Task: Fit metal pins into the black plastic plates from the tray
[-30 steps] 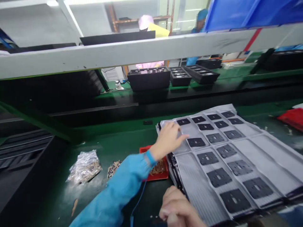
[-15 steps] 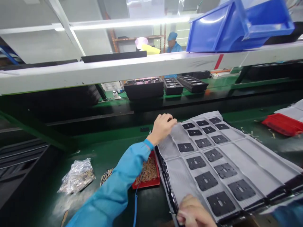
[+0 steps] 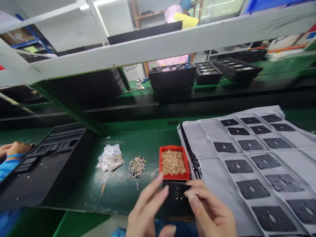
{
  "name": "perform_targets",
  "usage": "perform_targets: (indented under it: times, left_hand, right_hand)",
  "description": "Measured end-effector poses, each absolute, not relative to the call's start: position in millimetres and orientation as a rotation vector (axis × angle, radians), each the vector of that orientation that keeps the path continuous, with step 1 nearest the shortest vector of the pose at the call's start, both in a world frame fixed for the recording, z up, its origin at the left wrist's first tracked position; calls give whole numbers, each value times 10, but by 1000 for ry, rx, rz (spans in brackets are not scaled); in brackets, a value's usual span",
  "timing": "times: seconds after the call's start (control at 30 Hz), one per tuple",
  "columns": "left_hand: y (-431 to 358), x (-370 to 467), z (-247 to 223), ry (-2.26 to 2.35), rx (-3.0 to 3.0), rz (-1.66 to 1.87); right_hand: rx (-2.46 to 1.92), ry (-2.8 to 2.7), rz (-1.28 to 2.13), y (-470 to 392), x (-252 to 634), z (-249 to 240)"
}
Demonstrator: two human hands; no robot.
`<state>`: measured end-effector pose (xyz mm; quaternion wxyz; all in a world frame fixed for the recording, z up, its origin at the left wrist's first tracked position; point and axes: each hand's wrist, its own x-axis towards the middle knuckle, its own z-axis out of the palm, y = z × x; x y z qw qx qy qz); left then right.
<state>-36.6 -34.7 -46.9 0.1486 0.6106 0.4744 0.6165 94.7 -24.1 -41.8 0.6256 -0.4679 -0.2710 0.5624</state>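
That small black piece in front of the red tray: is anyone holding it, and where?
Yes. Both hands grip the black square part: left hand fingertips on its left edge, right hand fingertips on its right.

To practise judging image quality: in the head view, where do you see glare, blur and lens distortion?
Head view: glare whitens the plastic sheet near its far-left corner; both hands, left and right, are soft with motion blur around the black part; the white beam runs tilted and slightly bowed, suggesting a wide-angle lens.
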Motion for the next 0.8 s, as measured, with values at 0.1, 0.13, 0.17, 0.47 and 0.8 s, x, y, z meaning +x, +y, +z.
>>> perform_targets:
  times: [0.1, 0.13, 0.17, 0.47, 0.8]
  left_hand:
    - [-351, -372, -361, 1316, 1203, 1603]
    - [-352, -388, -322, 1307, 1093, 1501]
    - [-351, -405, -287, 1299, 1023, 1411]
    - [-308, -410, -209, 1351, 1108, 1354]
    - [-297, -459, -179, 1427, 1219, 1330]
  right_hand:
    - [-1129, -738, 1267, -198, 971, -522]
    - [-1127, -808, 1259, -181, 986, -556]
    - [-1120, -882, 1244, -166, 1000, -583]
    - [-1122, -1120, 1102, -103, 977, -538]
    - [-1208, -1186, 1038, -82, 991, -441]
